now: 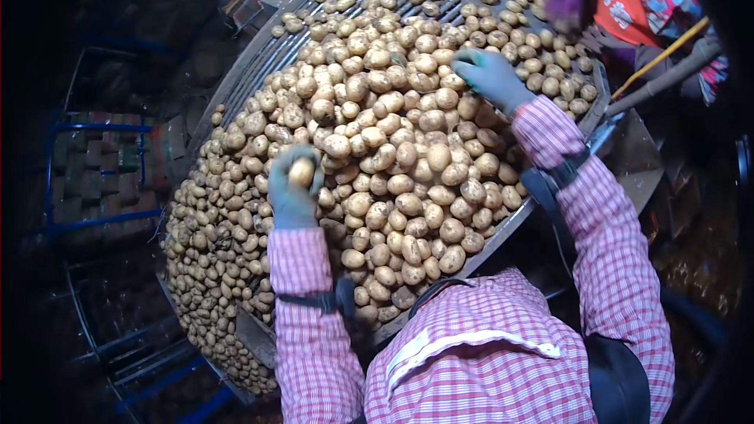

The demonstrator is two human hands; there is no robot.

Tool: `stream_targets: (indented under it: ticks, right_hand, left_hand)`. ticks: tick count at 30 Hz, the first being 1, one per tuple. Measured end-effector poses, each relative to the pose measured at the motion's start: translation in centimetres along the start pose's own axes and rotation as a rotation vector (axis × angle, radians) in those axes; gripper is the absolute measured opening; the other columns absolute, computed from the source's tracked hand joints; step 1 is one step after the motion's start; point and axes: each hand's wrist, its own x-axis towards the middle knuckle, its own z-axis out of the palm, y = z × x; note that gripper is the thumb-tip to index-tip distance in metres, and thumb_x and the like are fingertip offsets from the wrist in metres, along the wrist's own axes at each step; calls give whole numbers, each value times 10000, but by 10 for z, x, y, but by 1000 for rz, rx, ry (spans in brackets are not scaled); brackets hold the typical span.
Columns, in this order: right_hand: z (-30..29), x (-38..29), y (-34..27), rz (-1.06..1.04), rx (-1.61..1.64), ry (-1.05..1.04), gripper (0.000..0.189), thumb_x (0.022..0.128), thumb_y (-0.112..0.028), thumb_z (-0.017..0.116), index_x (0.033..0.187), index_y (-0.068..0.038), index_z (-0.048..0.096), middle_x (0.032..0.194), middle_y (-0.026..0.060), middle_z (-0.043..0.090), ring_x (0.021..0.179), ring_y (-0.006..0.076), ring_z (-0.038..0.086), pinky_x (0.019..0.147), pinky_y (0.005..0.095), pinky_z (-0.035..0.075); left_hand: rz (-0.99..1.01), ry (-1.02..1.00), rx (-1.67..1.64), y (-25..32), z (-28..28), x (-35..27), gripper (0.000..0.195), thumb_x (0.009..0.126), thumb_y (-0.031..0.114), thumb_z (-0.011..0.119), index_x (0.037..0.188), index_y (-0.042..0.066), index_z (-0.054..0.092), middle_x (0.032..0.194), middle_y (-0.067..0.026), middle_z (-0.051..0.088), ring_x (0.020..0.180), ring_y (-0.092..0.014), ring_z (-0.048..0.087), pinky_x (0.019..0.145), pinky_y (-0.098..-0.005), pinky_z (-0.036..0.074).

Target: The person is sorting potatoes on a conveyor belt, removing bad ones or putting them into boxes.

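Observation:
My left hand (293, 197), in a grey-green work glove, has its fingers curled round a small pale potato (301, 172) just above the heap. Across the middle lies a broad heap of potatoes (406, 153), many smeared with soil. My right hand (495, 78), gloved alike, reaches over the upper right of that heap. Its fingers bend towards the potatoes; whether one is between them cannot be told. Both sleeves are pink-and-white checked.
Metal rollers (247, 85) show along the table's upper left side. A raised metal rim (506, 221) runs before me. At upper right, another person's purple-gloved hand (565, 7) is over the potatoes. A yellow bar (660, 59) slants beside that person.

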Motion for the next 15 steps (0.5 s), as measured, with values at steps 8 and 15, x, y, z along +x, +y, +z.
stream_targets:
  ticks: [8, 15]
  right_hand:
    - [76, 126, 39, -28, -541, -273, 502, 772, -374, 637, 1163, -60, 642, 1074, 184, 681, 987, 321, 656, 854, 411, 518]
    - [53, 68, 2, 424, 841, -203, 225, 903, -252, 601, 1005, -58, 651, 850, 50, 679, 675, 143, 642, 525, 272, 523]
  left_hand:
    - [-170, 241, 164, -24, -112, -118, 277, 776, 49, 552, 1006, -58, 662, 974, -147, 669, 785, -204, 648, 694, -290, 543]
    - [237, 71, 911, -8, -11, -32, 333, 811, 169, 717, 1107, 22, 679, 1135, -132, 664, 999, -215, 653, 886, -305, 526]
